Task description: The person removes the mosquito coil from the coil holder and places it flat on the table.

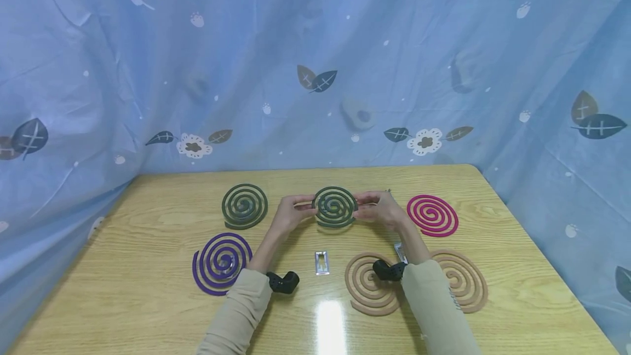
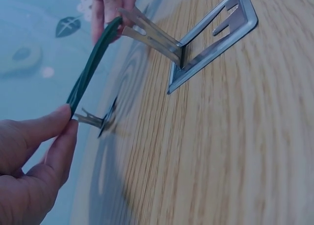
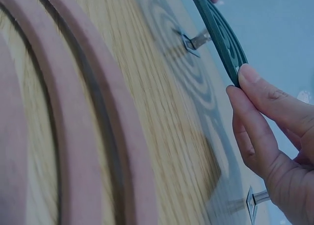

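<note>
A dark green mosquito coil (image 1: 336, 226) is held between both hands above the far middle of the table. My left hand (image 1: 292, 213) pinches its left edge between thumb and fingers; my right hand (image 1: 383, 210) pinches the opposite edge the same way. Beneath the coil stands a small metal coil stand (image 3: 190, 44) with its prongs raised toward it. Whether prongs and coil touch, I cannot tell. Another metal stand (image 3: 252, 203) is below the right hand. Nearer the left wrist camera, a metal stand (image 2: 211, 43) lies with upright prongs.
A second green coil (image 1: 245, 224) and a purple coil (image 1: 222, 292) are at left. The pink coil (image 1: 432, 216) lies at right. Two tan coils (image 1: 365, 311) (image 1: 480, 284) lie near the right forearm, with a metal stand (image 1: 400, 252) between them. Blue curtain (image 1: 315, 125) surrounds the table.
</note>
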